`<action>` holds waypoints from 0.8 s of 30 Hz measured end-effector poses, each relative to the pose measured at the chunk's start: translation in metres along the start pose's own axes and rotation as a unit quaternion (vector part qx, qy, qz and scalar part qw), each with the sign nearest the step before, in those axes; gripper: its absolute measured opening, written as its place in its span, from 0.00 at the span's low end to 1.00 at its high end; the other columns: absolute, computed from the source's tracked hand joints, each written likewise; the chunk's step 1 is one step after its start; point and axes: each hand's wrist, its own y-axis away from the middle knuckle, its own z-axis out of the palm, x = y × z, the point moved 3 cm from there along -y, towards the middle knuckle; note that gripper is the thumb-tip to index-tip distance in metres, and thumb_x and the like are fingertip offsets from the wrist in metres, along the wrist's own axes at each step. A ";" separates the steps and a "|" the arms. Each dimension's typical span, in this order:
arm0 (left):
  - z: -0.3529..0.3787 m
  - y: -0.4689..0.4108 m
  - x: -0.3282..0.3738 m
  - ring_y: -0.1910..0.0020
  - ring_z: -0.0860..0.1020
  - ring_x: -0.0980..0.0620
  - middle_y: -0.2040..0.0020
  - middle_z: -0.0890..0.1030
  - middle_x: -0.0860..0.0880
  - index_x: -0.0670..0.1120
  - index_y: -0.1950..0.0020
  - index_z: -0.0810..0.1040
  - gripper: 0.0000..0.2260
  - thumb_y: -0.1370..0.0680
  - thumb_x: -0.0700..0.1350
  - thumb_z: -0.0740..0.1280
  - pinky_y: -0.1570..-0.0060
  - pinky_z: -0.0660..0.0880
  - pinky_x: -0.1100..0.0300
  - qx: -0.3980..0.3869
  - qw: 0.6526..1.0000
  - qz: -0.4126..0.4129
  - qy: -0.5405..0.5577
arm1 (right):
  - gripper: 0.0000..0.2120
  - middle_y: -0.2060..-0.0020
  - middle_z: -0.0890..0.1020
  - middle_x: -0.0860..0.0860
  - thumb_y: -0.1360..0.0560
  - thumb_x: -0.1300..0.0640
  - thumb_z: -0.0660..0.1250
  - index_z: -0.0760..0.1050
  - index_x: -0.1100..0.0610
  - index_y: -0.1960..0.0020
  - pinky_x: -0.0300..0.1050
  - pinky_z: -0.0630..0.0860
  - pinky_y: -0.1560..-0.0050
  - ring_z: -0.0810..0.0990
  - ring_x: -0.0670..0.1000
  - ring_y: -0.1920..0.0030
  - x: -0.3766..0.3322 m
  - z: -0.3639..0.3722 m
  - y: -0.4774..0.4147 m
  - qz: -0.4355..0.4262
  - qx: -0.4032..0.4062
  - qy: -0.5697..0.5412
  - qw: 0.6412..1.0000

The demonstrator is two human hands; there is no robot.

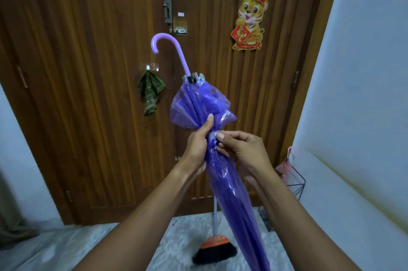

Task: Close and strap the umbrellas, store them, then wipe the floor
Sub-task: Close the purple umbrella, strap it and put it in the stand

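Left hand (197,144) grips purple umbrella (223,173); right hand (240,149) pinches strap (213,134).

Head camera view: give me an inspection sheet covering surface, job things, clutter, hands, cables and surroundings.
Surface: grey marbled floor, blurred.
Job's things: purple umbrella folded, hooked handle up, canopy bunched; pale strap at its waist; pink item, perhaps another umbrella, in black wire rack.
Clutter: broom upright behind the umbrella; green cloth hanging on a hook.
Grippers: left hand grips the umbrella; right hand fingers pinch the strap.
Cables: nothing seen.
Surroundings: wooden door with bolt, tiger sticker, white walls.
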 end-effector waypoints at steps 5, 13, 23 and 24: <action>-0.011 -0.025 -0.007 0.66 0.80 0.48 0.54 0.81 0.39 0.31 0.38 0.77 0.25 0.20 0.54 0.65 0.67 0.78 0.58 -0.039 0.997 -0.047 0.044 | 0.02 0.66 0.84 0.56 0.29 0.69 0.74 0.83 0.65 0.58 0.36 0.82 0.66 0.82 0.46 0.70 0.004 0.000 -0.033 0.074 -0.008 0.006 0.997; 0.003 -0.061 -0.028 0.61 0.83 0.46 0.53 0.82 0.38 0.33 0.37 0.76 0.25 0.20 0.54 0.64 0.63 0.81 0.56 -0.114 0.986 -0.105 0.058 | 0.03 0.68 0.84 0.53 0.27 0.69 0.72 0.81 0.64 0.54 0.36 0.82 0.68 0.80 0.43 0.71 0.001 -0.029 -0.062 0.121 0.004 -0.003 0.993; 0.080 -0.102 -0.069 0.63 0.83 0.48 0.56 0.83 0.42 0.38 0.41 0.78 0.17 0.22 0.50 0.63 0.66 0.81 0.58 -0.182 0.977 -0.099 0.044 | 0.08 0.70 0.80 0.51 0.27 0.67 0.73 0.76 0.59 0.60 0.33 0.80 0.71 0.78 0.42 0.73 -0.030 -0.117 -0.095 0.105 0.025 -0.004 0.994; 0.090 -0.108 -0.075 0.63 0.83 0.48 0.56 0.83 0.42 0.38 0.41 0.77 0.17 0.22 0.50 0.63 0.66 0.81 0.58 -0.187 0.977 -0.098 0.035 | 0.07 0.68 0.80 0.52 0.28 0.67 0.74 0.76 0.60 0.58 0.34 0.80 0.71 0.79 0.42 0.72 -0.035 -0.129 -0.100 0.103 0.023 0.004 0.994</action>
